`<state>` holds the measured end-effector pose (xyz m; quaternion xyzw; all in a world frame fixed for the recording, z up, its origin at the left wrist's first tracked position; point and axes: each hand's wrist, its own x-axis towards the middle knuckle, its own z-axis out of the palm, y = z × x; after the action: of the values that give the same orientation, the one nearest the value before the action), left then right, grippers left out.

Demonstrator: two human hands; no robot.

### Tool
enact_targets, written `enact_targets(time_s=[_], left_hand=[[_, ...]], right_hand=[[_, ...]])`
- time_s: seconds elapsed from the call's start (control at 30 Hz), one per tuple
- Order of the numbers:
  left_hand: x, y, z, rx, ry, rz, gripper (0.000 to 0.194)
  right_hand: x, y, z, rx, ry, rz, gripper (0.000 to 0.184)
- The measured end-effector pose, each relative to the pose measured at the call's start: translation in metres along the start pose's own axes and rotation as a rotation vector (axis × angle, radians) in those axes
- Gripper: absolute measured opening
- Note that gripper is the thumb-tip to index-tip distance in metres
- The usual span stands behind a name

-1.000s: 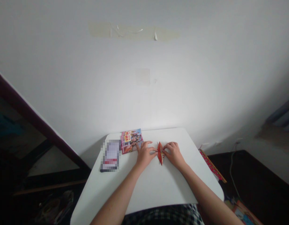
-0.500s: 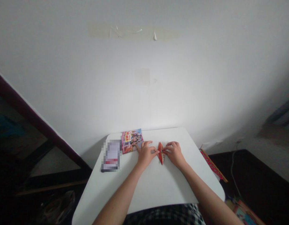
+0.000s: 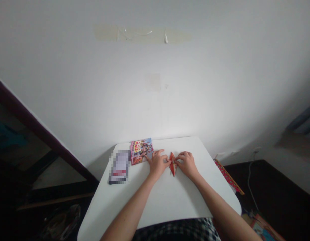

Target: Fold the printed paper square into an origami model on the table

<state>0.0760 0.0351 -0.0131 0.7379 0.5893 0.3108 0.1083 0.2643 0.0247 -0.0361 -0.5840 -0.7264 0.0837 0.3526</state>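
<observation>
On the white table (image 3: 175,197) lies a small piece of folded red paper (image 3: 173,169), long and pointed at its far and near ends, with some printed marks on its right side. My left hand (image 3: 158,164) pinches its left side near the middle, thumb and forefinger together. From the right, my right hand (image 3: 187,163) pinches the opposite side at about the same height. The fingertips of both hands nearly meet over the paper's middle and hide that part. Beyond my left hand is a colourful printed flyer (image 3: 141,152), close to that hand's fingers.
A phone-like object (image 3: 119,167), blurred by pixelation, lies at the table's left. A white wall (image 3: 155,110) rises behind the far edge. Right of the table are a red patterned item (image 3: 226,175) and a cable (image 3: 249,180); a dark-framed panel (image 3: 44,120) leans at left.
My left hand has shifted very slightly to the right over the folded paper. The right hand and the other things look almost the same.
</observation>
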Motion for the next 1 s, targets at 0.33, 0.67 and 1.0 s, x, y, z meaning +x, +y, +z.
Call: enact_targets(time_s=[0.33,0.67,1.0], left_hand=[[0.0,0.003,-0.004,0.015,-0.051,0.003,0.013],[0.0,0.007,-0.008,0.067,-0.095,-0.02,0.014],[-0.002,0.004,-0.003,0.068,-0.103,-0.022,0.008]], right_hand=[[0.001,-0.004,0.0,-0.043,0.011,0.031,0.007],[0.001,-0.017,-0.008,-0.09,-0.041,0.102,0.013],[0.001,-0.021,-0.01,-0.119,-0.058,0.069,0.011]])
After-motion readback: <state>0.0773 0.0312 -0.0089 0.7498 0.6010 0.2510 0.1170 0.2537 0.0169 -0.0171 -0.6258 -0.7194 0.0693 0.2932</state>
